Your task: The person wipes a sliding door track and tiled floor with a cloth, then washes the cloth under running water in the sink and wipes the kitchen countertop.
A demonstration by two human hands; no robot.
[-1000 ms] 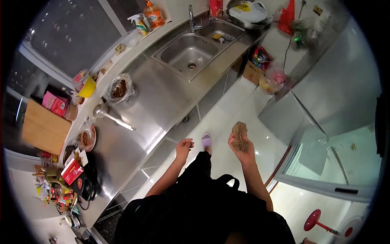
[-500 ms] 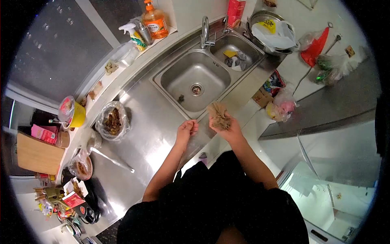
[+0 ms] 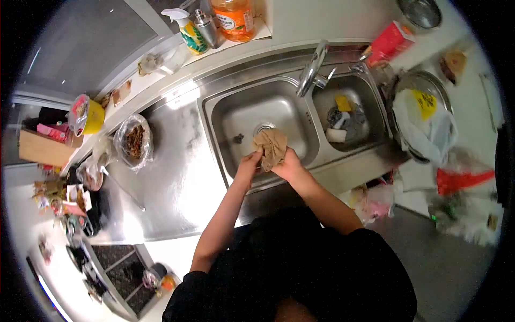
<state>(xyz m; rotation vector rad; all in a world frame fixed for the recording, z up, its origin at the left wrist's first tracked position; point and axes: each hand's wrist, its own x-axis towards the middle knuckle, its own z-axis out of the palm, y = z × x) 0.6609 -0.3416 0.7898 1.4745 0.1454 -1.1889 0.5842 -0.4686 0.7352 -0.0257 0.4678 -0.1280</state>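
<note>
A crumpled brown cloth (image 3: 272, 146) is bunched up over the near part of the large sink basin (image 3: 228, 115). My right hand (image 3: 288, 167) grips it from the right side. At its lower left edge, the fingers of my left hand (image 3: 250, 163) are pinched on the cloth. The cloth hides part of the drain (image 3: 264, 127) and some of my fingertips. A small dark scrap (image 3: 238, 139) lies on the basin floor left of the drain. Over the basin's right side stands the chrome faucet (image 3: 312, 72).
The smaller basin holds a yellow sponge (image 3: 342, 102) and grey rags (image 3: 354, 121). Right of it sits a metal bowl with a white plastic bag (image 3: 421, 126). A bag-lined bowl of dark food (image 3: 134, 142) stands on the left counter. Bottles, including orange soap (image 3: 234, 21), line the ledge.
My view has turned and come closer to the sink. The cloth has moved from the sink's front edge to over the large basin. My left hand has joined my right on it.
</note>
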